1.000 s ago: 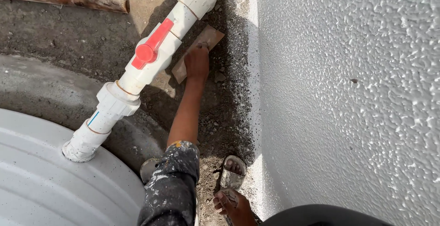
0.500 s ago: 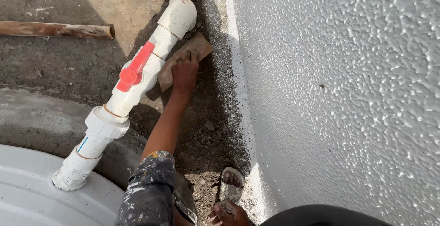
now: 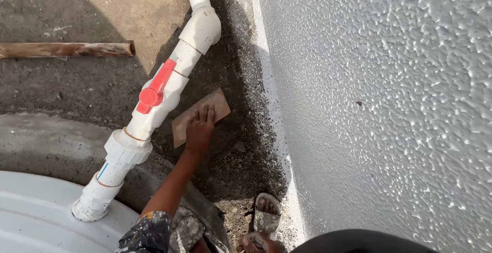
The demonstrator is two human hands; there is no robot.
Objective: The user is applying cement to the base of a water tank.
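The right hand (image 3: 199, 130) is pressing its spread-open fingers (image 3: 205, 113) flat on the wooden float (image 3: 215, 107) lying under them beside the white pipe (image 3: 177, 76); even pressure is probably serving best

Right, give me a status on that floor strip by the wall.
Done: the textured wall looks fully coated, and the white pipe with its red valve handle is fitted into the tank. In hand: one hand, which one I cannot tell, presses a wooden float flat on the mortar bed. Left: that bed is rough and gritty along the wall.
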